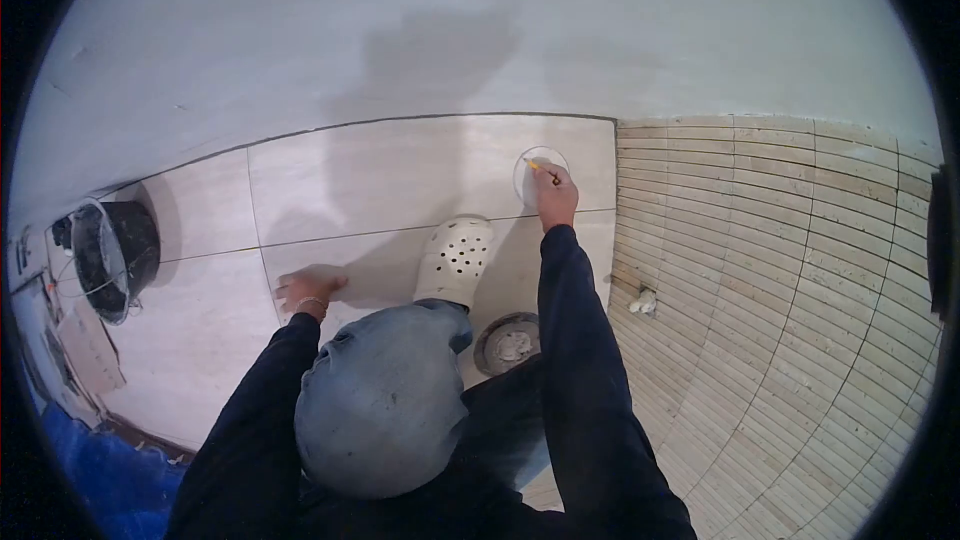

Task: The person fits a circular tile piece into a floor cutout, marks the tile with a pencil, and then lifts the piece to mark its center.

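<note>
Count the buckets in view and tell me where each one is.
1. A single black bucket stands on the floor tiles at the far left, beyond the left hand. Others may be hidden behind the person's body or outside the picture.

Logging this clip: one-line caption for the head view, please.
Right hand holds a yellow pencil on a drawn circle on the beige floor tile; left hand lies flat.
</note>
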### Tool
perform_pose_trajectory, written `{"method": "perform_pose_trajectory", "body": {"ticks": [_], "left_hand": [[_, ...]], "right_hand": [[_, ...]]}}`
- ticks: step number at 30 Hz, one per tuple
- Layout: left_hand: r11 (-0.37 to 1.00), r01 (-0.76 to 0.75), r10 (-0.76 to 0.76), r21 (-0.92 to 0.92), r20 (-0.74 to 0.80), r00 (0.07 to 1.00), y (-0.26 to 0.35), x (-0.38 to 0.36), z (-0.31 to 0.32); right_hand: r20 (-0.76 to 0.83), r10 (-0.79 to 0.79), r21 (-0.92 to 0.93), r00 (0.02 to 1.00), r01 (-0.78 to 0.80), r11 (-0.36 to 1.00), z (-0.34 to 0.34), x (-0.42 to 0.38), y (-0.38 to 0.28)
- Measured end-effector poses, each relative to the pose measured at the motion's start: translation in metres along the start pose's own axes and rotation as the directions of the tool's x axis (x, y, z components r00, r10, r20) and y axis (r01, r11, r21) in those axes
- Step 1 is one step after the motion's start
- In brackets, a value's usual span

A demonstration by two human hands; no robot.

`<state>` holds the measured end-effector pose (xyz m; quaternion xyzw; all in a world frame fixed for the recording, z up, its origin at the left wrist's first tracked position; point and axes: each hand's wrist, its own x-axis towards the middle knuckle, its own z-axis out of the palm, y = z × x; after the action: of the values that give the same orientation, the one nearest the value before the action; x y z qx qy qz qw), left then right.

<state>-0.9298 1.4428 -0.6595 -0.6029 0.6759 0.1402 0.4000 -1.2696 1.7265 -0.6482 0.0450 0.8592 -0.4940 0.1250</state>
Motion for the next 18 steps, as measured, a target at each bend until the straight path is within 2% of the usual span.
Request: {"method": "perform_pose_trajectory", "body": {"ticks": [2, 4, 5, 6, 8, 11, 13, 14, 18], "left_hand": [[1.0, 0.003, -0.003, 0.01, -0.002, 1.0, -0.002, -0.001, 0.001], [0.991, 0.048, -0.048, -0.127, 0.003, 0.999, -0.007, -0.002, -0.002], [0.991, 0.052, -0.051, -0.126, 0.005, 0.999, -0.007, -0.001, -0.001], [0.994, 0.049, -0.05, -0.099, -0.006, 0.999, -0.006, 0.0, 0.0], [0.996, 0.047, -0.048, -0.072, -0.015, 0.999, -0.006, 0.001, 0.003], [0.989, 0.09, -0.096, -0.118, -0.048, 0.994, -0.007, 0.0, 0.004], [0.987, 0.047, -0.032, -0.153, 0.099, 0.995, -0.008, 0.002, -0.002], [0.986, 0.053, -0.037, -0.155, 0.105, 0.994, -0.009, 0.002, -0.001], [0.982, 0.05, -0.038, -0.182, 0.067, 0.997, -0.01, 0.004, 0.005]], "right_hand": [[0.012, -0.002, -0.034, 1.0, 0.002, 0.999, 0.001, 0.008, 0.006], [0.043, -0.028, -0.082, 0.999, 0.031, 0.996, -0.003, 0.014, 0.01], [0.071, -0.057, -0.126, 0.996, 0.065, 0.99, -0.004, 0.016, 0.01], [0.073, -0.055, -0.127, 0.996, 0.064, 0.99, -0.005, 0.017, 0.011], [0.102, -0.043, 0.024, 0.994, 0.041, 0.999, -0.005, 0.019, 0.013], [0.082, -0.057, 0.043, 0.995, 0.054, 0.998, -0.008, 0.016, 0.003], [0.045, -0.091, -0.001, 0.995, 0.091, 0.996, -0.007, 0.017, -0.002], [0.001, -0.129, -0.04, 0.992, 0.129, 0.991, -0.007, 0.019, -0.002], [0.052, -0.118, -0.044, 0.992, 0.12, 0.992, -0.006, 0.026, -0.004]]}}
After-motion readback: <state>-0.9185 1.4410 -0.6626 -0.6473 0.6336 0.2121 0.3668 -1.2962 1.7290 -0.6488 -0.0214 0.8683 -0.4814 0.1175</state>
